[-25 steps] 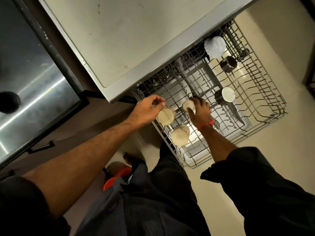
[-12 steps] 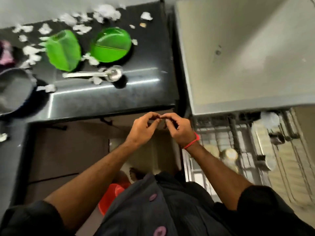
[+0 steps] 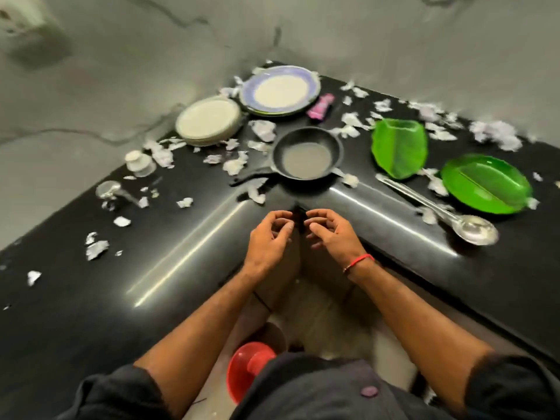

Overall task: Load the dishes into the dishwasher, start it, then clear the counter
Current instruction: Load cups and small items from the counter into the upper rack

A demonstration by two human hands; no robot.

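Observation:
My left hand [image 3: 268, 237] and my right hand [image 3: 331, 234] hover side by side over the inner corner of the black counter [image 3: 188, 237], fingers loosely curled, holding nothing. Beyond them sits a small black frying pan [image 3: 306, 154]. Behind it lie a stack of white plates [image 3: 209, 120] and a blue-rimmed plate [image 3: 280, 90]. To the right are two green leaf-shaped plates [image 3: 400, 147] [image 3: 485, 187] and a steel ladle [image 3: 472, 228]. At the left stand a small clear container [image 3: 141, 163] and a steel cup [image 3: 109, 189]. The dishwasher is out of view.
Torn white paper scraps [image 3: 97, 248] are scattered over the counter, thickest near the wall. A pink wrapper [image 3: 320, 107] lies beside the blue-rimmed plate. A red plastic item [image 3: 247, 368] sits on the floor by my legs. Grey walls close in the corner.
The view has swung from the dishwasher rack to the counter corner. My hands let go of the cups in the rack, came together, and now hover slightly apart, holding nothing.

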